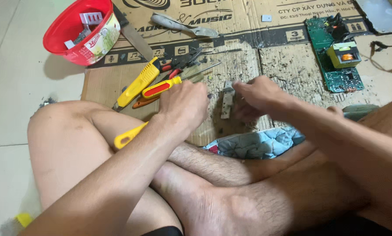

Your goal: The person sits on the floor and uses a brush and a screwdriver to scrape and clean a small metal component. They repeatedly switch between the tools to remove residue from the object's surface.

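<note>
A small grey metal bracket (226, 99) stood nearly upright on the flattened cardboard (287, 65) spread over the tiled floor (12, 87), just in front of the person's crossed legs. The right hand (258, 97) had its fingers pressed together at the bracket's upper end, pinching it from the right. The left hand (185, 104) was curled shut just to the left of the bracket, near it; whether it touched the metal could not be told, nor what it gripped, though a yellow handle (128, 136) showed below its wrist. Beside the left hand lay a cluster of tools: a yellow utility knife (138, 83), a red-and-yellow screwdriver (161, 88) and pliers with red grips (178, 67). Farther off on the cardboard sat a green circuit board (338, 54) at the upper right, a grey glove (183, 25) near the top, and a red bowl (81, 32) holding small metal parts at the upper left.
</note>
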